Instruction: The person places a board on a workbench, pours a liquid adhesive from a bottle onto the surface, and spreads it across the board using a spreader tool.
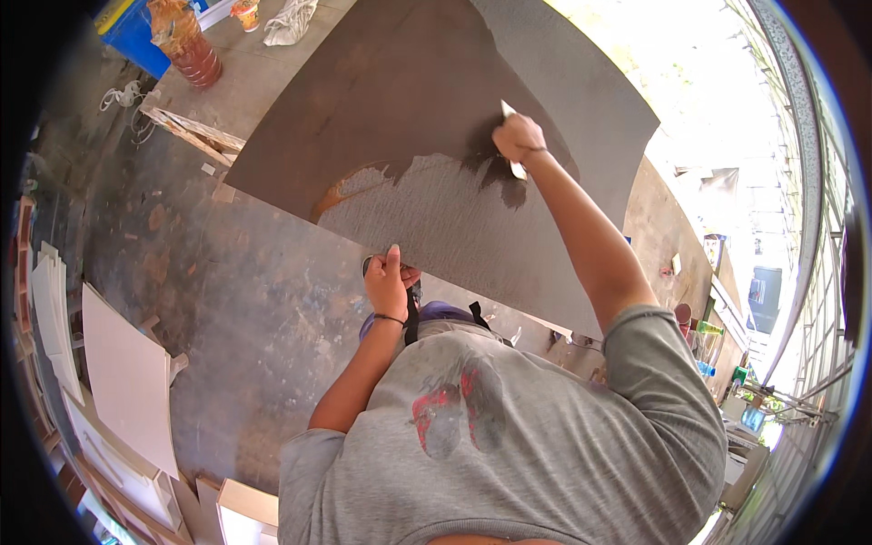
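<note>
A large flat grey panel (454, 213) lies in front of me, and dark brown wet coating (391, 82) covers much of its far and left part. My right hand (520, 138) is closed on a pale flat spreader (507, 110), its edge on the panel where the dark coating meets bare grey. Streaks of coating lie under and beside the blade. At the panel's near edge is my left hand (389, 283), thumb up and fingers loosely curled, with nothing visible in it. I cannot tell whether it touches the edge.
The panel rests on a worn worktable (238, 91). A stained plastic bottle of reddish-brown liquid (189, 53), a small cup (245, 14) and a crumpled cloth (290, 22) stand at the far left. White boards (127, 377) lean at the left; bottles (708, 341) stand at right.
</note>
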Demonstrator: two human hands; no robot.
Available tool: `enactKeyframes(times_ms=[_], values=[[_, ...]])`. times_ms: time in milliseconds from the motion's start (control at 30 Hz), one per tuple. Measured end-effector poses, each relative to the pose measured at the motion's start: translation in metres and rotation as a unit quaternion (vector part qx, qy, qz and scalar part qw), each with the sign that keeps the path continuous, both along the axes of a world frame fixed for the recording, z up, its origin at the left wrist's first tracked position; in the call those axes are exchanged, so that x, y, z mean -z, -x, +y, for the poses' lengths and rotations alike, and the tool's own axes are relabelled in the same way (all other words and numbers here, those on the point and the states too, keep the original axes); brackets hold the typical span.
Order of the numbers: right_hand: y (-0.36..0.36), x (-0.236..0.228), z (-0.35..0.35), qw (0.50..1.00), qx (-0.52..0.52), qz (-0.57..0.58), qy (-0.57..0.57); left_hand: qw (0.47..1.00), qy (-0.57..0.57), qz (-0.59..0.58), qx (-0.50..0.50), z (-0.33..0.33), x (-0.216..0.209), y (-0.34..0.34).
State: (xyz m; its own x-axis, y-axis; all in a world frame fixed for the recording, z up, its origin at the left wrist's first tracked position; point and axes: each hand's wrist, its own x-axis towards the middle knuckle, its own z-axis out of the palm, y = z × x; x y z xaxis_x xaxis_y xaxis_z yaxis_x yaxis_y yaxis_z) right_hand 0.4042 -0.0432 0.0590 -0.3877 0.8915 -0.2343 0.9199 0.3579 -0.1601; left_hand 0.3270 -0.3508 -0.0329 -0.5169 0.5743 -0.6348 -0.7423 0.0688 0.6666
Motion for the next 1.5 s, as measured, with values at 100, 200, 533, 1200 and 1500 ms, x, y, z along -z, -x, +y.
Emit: enactKeyframes(times_ms=[100, 200, 533, 1200, 1500], values=[[0.046, 0.0, -0.008, 1.0, -0.022, 0.008, -0.02, 1.0, 0.003, -0.005, -0.001, 0.001, -0.002, 0.0], [0.079, -0.003, -0.037, 0.996, -0.093, -0.007, 0.006, 0.999, 0.009, -0.001, 0.043, 0.0, -0.01, -0.004], [0.151, -0.018, -0.177, 0.921, -0.386, 0.026, 0.05, 0.991, -0.018, 0.065, 0.116, 0.0, -0.007, -0.018], [-0.067, -0.009, -0.051, 0.963, -0.212, -0.11, -0.127, 0.989, 0.011, 0.051, 0.138, 0.006, -0.031, -0.074], [-0.13, -0.04, -0.005, 0.978, -0.184, 0.05, -0.09, 0.989, 0.014, 0.022, 0.147, 0.002, -0.038, -0.158]])
